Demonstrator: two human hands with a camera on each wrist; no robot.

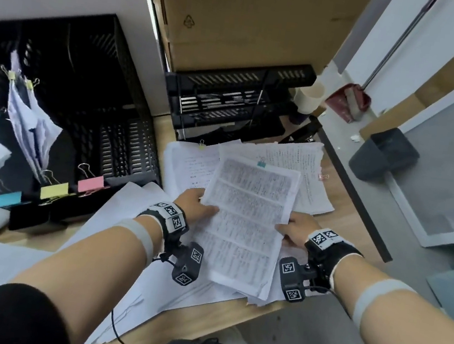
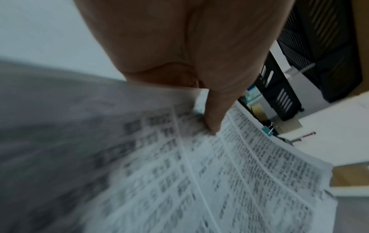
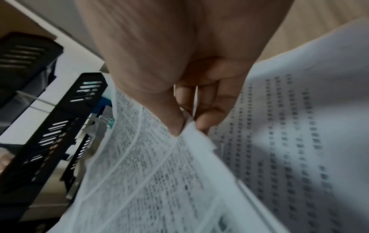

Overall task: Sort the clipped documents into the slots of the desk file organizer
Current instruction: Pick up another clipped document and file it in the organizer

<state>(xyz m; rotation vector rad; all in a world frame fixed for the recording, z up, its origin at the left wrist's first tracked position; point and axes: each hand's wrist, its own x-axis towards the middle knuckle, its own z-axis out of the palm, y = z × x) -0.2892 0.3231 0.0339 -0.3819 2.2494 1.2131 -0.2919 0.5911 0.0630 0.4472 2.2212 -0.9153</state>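
Both the left hand (image 1: 197,205) and right hand (image 1: 296,230) pinch the side edges of a white printed document with a teal binder clip (image 1: 246,212), held above loose papers (image 1: 304,170) on the wooden worktop (image 1: 351,225), right of the black mesh file organizer (image 1: 89,113).

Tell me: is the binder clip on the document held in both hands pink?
No. The held document carries a teal binder clip at its top edge.

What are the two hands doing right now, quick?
Left hand: grips the left edge of the printed document with the teal clip.
Right hand: pinches the same document's right edge.
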